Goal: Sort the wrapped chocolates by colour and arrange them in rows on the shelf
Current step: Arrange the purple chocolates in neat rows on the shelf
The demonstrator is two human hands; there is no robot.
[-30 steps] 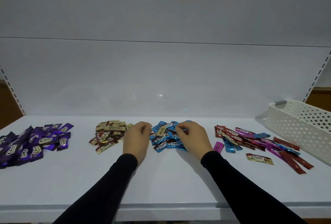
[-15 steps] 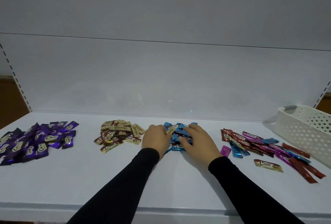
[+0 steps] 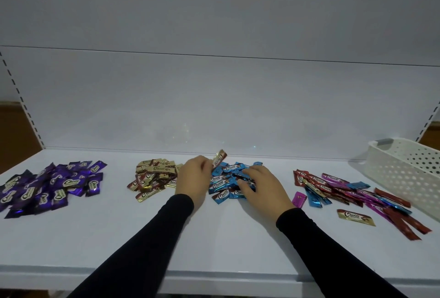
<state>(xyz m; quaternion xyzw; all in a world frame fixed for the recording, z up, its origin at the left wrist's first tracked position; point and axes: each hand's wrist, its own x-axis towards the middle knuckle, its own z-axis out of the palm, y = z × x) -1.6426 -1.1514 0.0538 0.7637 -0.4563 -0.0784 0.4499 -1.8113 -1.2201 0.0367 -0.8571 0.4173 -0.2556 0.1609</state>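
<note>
left hand [image 3: 194, 178] lifted a little off the white shelf [image 3: 214, 238], fingers curled, pinching one gold-and-brown choco wrapper [image 3: 219, 159] tilted upward above the gap between two heaps. right hand [image 3: 263, 184] lying flat on the blue chocolate pile [image 3: 228, 178], fingers spread and fairly straight, pressing on the wrappers, gripping nothing that can be made out. both arms in black sleeves [image 3: 152, 238].

four groups along the shelf, left to right: purple chocolate pile [image 3: 51, 187] far left, well apart from the rest; gold chocolate pile [image 3: 153, 176] just left of the left hand; blue pile in the middle under the right hand; mixed heap of long red, pink and blue sticks [image 3: 345, 190] to the right, unsorted. single pink wrapper [image 3: 299, 199] beside the right wrist, and a lone gold choco bar [image 3: 356, 217] near the front of the mixed heap. white perforated basket [image 3: 409, 174] at far right, close behind the mixed heap.
</note>
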